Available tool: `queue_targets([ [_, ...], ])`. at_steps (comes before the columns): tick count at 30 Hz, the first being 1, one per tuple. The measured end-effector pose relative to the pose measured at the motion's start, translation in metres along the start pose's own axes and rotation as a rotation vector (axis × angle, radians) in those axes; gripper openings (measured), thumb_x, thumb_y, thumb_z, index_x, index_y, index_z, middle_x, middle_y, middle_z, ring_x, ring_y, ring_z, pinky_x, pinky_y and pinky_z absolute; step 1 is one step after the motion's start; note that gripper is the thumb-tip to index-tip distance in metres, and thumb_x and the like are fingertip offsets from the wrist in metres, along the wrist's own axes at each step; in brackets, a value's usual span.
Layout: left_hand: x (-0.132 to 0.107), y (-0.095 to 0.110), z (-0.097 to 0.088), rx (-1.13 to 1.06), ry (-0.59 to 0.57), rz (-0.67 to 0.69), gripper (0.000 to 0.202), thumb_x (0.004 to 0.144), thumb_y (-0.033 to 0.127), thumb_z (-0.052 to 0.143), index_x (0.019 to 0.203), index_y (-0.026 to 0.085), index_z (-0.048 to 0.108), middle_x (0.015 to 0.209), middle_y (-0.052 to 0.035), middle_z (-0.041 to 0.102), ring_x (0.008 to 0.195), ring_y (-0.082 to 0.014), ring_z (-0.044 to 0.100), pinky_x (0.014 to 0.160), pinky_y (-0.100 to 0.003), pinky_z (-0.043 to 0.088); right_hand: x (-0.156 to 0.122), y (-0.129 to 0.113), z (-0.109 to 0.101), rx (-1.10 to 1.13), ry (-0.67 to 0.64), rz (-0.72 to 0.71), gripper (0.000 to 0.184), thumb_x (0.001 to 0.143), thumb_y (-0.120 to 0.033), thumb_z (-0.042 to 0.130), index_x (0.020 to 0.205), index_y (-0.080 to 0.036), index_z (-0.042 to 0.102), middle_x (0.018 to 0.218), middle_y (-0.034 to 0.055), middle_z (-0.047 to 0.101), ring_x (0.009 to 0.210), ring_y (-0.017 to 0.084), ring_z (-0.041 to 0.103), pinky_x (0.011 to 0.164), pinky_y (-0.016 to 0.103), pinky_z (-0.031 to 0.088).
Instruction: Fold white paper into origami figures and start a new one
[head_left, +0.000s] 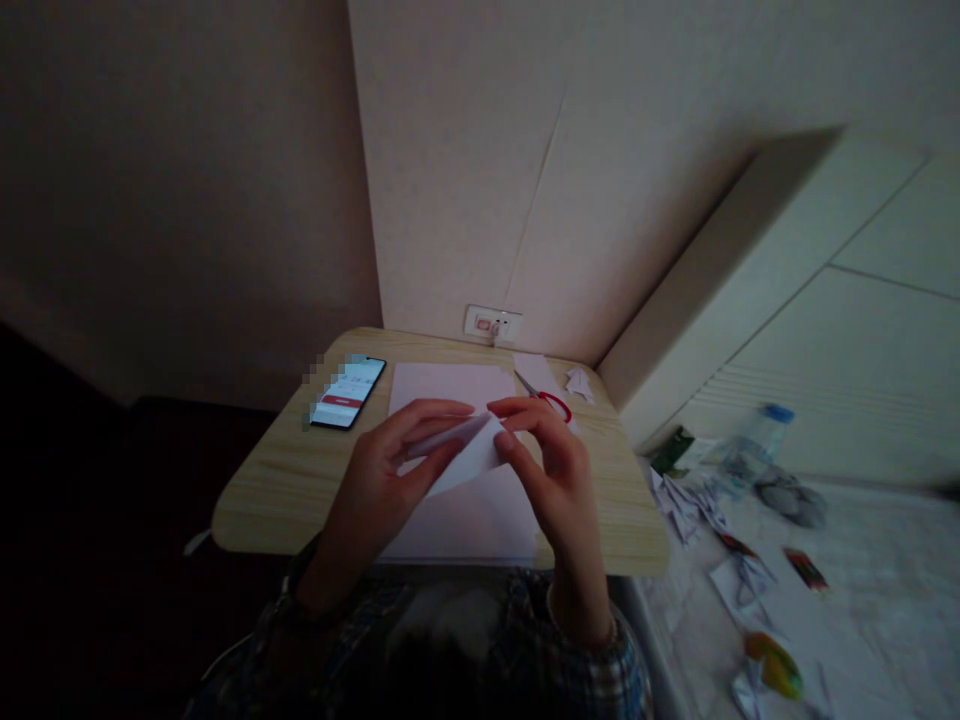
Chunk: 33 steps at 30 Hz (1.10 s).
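Both hands hold a folded piece of white paper (466, 462) above the table. My left hand (386, 470) pinches its left side between thumb and fingers. At the upper right corner, my right hand (551, 455) grips the paper with thumb and fingertips. Beneath them lies a stack of white paper sheets (465, 525). Scissors with red handles (555, 403) rest on a paper strip (534, 368) just beyond my right hand. A small folded paper piece (579, 384) is near the table's far right corner.
A lit phone (349, 393) lies on the left of the wooden table (277, 500). Behind the table is a wall socket (493, 323). On the bed (885, 590) at right are a clear plastic bottle (757, 445), folded papers (679, 508) and a yellow-green object (776, 665).
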<state>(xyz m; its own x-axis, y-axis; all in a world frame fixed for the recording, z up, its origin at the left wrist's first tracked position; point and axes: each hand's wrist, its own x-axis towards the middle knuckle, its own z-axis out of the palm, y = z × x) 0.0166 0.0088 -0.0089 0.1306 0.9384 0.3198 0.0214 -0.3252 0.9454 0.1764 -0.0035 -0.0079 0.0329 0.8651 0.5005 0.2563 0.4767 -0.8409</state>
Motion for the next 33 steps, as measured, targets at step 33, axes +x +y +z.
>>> queue_targets([
  [33, -0.004, -0.004, 0.002, 0.159, -0.094, 0.091, 0.023, 0.080, 0.029, 0.063, 0.103, 0.024, 0.063, 0.096, -0.0048, 0.073, 0.083, -0.0199, 0.072, 0.070, -0.026, 0.058, -0.003, -0.010, -0.002, -0.146, -0.022, -0.096, 0.013, 0.078, -0.018, 0.067, 0.087, -0.024, 0.059, 0.108, 0.0034, 0.062, 0.106, 0.019, 0.056, 0.093, 0.036, 0.043],
])
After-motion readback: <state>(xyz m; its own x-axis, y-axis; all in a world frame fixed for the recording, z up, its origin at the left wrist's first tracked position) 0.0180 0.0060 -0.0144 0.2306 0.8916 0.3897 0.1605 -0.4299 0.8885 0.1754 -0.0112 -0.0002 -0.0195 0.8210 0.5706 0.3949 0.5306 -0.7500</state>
